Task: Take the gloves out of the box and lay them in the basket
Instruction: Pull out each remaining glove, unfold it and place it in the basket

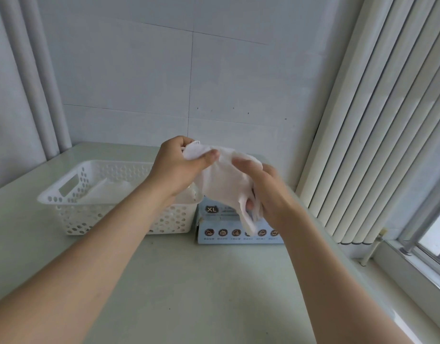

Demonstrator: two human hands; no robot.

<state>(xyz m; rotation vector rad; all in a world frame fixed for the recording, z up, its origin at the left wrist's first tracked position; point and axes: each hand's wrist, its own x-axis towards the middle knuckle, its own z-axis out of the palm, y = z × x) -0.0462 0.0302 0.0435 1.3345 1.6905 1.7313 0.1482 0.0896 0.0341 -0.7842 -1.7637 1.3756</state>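
A thin white glove (pixel 223 180) is held up above the table between both hands. My left hand (pixel 179 165) pinches its upper end between thumb and fingers. My right hand (pixel 266 192) grips its lower part, with the glove's fingers dangling below. Under the glove lies the light blue glove box (pixel 226 232), marked XL, partly hidden by my right hand. Left of the box stands the white perforated basket (pixel 72 202), with pale gloves (pixel 107 192) lying inside.
The pale table (pixel 189 281) carries the basket and the box near a white wall. Vertical blinds (pixel 377 135) and a window sill (pixel 412 274) run along the right side. White pipes (pixel 37 78) stand in the left corner.
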